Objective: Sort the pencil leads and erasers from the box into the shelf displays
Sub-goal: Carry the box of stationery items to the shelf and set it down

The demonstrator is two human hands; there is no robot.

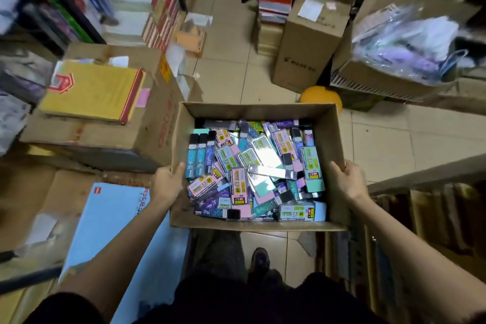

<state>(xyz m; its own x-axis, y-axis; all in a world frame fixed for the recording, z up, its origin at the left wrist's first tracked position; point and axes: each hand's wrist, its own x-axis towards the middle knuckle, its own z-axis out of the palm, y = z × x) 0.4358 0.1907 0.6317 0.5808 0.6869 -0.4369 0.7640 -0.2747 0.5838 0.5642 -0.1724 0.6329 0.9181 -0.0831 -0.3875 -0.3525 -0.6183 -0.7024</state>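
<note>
Box (181,123) of brown cardboard, open-topped, heaped with colourful pencil-lead packets (256,166).

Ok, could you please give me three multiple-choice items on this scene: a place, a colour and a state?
1. Where is the orange round thing relative to the cardboard box?
A. inside it
B. on the floor past its far wall
C. on its rim

2. What colour is the flat package on the carton at left?
A. yellow
B. green
C. black

3. What state is the box in?
A. taped shut
B. open, empty
C. open, full of lead packs

B: it peeks out behind the far wall.
A: its top is yellow, edged red.
C: the packs show, with left hand and right hand gripping the side walls.
</note>
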